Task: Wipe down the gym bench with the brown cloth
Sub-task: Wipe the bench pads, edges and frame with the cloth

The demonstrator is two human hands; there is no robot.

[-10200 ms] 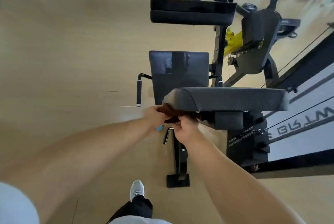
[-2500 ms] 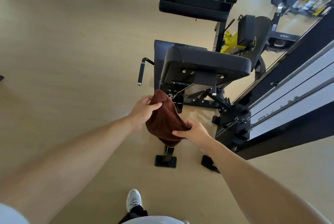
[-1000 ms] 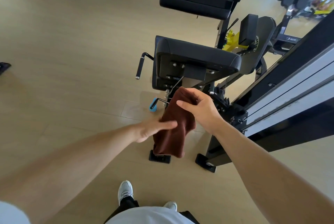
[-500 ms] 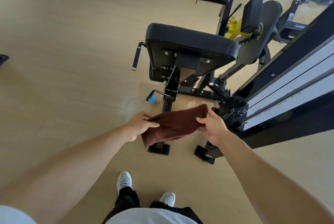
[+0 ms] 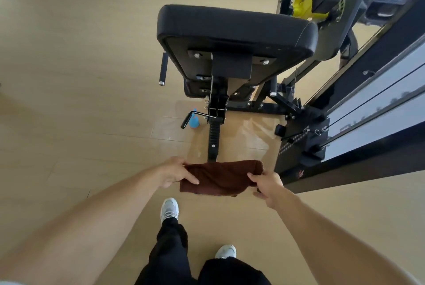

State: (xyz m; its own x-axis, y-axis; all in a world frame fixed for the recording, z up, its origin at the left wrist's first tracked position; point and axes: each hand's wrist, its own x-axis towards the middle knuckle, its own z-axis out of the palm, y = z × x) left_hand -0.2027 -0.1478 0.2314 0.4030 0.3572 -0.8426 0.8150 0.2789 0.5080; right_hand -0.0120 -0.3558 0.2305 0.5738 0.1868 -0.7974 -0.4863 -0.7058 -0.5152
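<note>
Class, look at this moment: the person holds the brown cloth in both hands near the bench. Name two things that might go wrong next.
1. The blue bottle stands on the floor beside the bench post; a step forward might knock it over.
2. The cloth is stretched between the left hand and right hand; a hanging edge might snag on the crank handle.

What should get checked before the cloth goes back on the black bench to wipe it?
1. Both hands hold the brown cloth: ok, left hand on one end, right hand on the other.
2. Cloth folded flat, not dangling: ok.
3. Cloth touching the bench pad: not ok, it is held apart from it, nearer the person.
4. Path to the pad clear: ok, only the bench's post stands between, lower down.
5. Blue bottle out of the way: ok, on the floor beside the post.
6. Pad top already clean: cannot tell.
</note>
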